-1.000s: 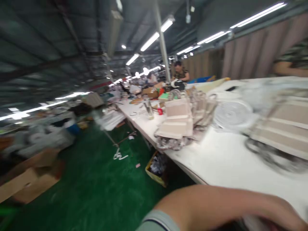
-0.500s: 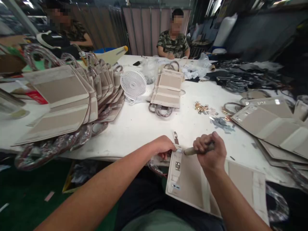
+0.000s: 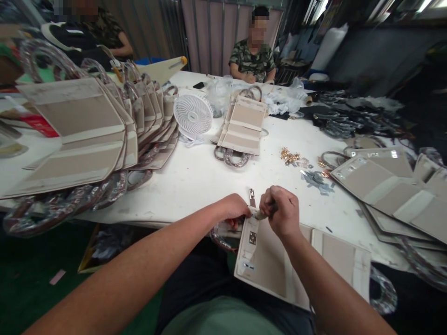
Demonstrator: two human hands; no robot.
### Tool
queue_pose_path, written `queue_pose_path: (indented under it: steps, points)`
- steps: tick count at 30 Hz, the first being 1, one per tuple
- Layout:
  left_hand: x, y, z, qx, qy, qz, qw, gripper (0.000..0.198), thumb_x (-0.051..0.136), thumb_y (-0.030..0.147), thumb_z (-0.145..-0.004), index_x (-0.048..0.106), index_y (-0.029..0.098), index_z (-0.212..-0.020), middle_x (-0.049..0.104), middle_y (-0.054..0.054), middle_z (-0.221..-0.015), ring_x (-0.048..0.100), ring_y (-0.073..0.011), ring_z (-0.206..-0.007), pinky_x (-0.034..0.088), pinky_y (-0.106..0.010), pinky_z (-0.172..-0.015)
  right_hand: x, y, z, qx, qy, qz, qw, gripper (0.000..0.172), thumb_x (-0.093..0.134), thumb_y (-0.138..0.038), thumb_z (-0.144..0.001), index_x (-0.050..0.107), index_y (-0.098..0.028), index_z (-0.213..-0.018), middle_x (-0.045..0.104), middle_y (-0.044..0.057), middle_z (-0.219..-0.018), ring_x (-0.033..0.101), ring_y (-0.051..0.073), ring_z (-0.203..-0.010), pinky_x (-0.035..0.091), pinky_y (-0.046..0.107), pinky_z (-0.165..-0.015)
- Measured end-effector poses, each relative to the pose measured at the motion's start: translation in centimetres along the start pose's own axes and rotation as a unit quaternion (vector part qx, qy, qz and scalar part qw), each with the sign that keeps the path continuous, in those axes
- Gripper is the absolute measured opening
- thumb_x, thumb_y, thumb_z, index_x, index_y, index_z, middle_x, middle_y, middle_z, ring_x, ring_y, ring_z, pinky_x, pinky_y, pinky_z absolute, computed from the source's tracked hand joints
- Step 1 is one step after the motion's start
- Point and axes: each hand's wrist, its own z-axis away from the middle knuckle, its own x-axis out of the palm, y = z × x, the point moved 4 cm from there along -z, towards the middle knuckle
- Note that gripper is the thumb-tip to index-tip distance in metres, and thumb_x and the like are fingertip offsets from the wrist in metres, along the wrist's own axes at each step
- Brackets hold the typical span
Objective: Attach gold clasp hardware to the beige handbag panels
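A beige unfolded handbag body (image 3: 268, 256) lies across the table edge and my lap. My left hand (image 3: 237, 208) is closed on its far left corner, fingertips folded under the edge. In my right hand (image 3: 282, 209) is a thick, greyish stick-like tool (image 3: 259, 215); its tip meets the panel close to my left fingers, and the fist hides the rest. Along the panel's left border sit a metal clasp plate (image 3: 252, 238) and small shiny prongs (image 3: 248, 266). A brown strap tab with a metal end (image 3: 252, 195) sticks out beyond the corner.
Stacked bag bodies with wrapped handles stand left (image 3: 91, 111) and right (image 3: 391, 181). A white fan (image 3: 193, 115) and a smaller bag pile (image 3: 244, 123) are mid-table. Gold fittings (image 3: 289, 155) and grey metal plates (image 3: 317, 180) lie right of centre. A person (image 3: 252, 58) sits opposite.
My right hand has moved left and brought the tool's tip onto the panel's border beside my left hand. My left hand keeps its hold. The view has shifted slightly.
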Motion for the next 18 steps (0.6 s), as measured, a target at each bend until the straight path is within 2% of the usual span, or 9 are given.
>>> queue_pose_path:
  steps: [5, 7, 12, 15, 18]
  points:
    - [0.1, -0.3, -0.5, 0.007, 0.006, 0.002, 1.0, 0.017, 0.068, 0.025, -0.083, 0.063, 0.015, -0.07, 0.059, -0.001, -0.049, 0.061, -0.0187, -0.042, 0.046, -0.027, -0.044, 0.5, -3.8, -0.4, -0.061, -0.018, 0.013, 0.998, 0.045, 0.063, -0.048, -0.093, 0.053, -0.023, -0.058, 0.044, -0.003, -0.048, 0.043, 0.012, -0.041, 0.036, 0.028, -0.042]
    - [0.2, -0.3, -0.5, 0.01, 0.01, 0.002, 1.0, 0.019, 0.068, 0.024, -0.083, 0.061, 0.016, -0.067, 0.057, 0.0, -0.046, 0.061, -0.019, -0.043, 0.045, -0.026, -0.044, 0.7, -3.5, 0.1, -0.055, -0.02, 0.031, 0.998, 0.047, 0.063, -0.052, -0.093, 0.052, -0.024, -0.057, 0.044, -0.003, -0.048, 0.043, 0.013, -0.041, 0.036, 0.028, -0.041]
    - [0.1, -0.2, 0.2, 0.01, 0.01, 0.002, 1.0, 0.021, 0.07, 0.023, -0.08, 0.06, 0.016, -0.063, 0.059, -0.002, -0.046, 0.06, -0.0192, -0.044, 0.048, -0.027, -0.046, 0.7, -0.2, 0.3, -0.009, -0.033, 0.079, 0.996, 0.048, 0.066, -0.054, -0.091, 0.053, -0.023, -0.057, 0.044, -0.004, -0.046, 0.041, 0.013, -0.04, 0.034, 0.027, -0.04]
    - [0.1, -0.3, 0.2, 0.024, 0.011, 0.009, 1.0, 0.018, 0.069, 0.022, -0.08, 0.061, 0.016, -0.065, 0.058, -0.001, -0.047, 0.059, -0.0191, -0.042, 0.048, -0.028, -0.046, 1.2, -0.1, -0.3, -0.014, -0.048, 0.083, 0.995, 0.048, 0.066, -0.055, -0.092, 0.054, -0.023, -0.058, 0.046, -0.003, -0.047, 0.042, 0.012, -0.04, 0.035, 0.027, -0.041]
    - [0.2, -0.5, 0.0, 0.04, 0.018, 0.021, 0.999, 0.018, 0.071, 0.024, -0.081, 0.062, 0.016, -0.067, 0.056, -0.001, -0.046, 0.059, -0.0185, -0.044, 0.047, -0.027, -0.047, 2.5, -0.6, -0.7, 0.004, -0.088, 0.116, 0.989, 0.05, 0.065, -0.053, -0.094, 0.054, -0.022, -0.056, 0.047, -0.003, -0.046, 0.044, 0.012, -0.041, 0.035, 0.027, -0.042]
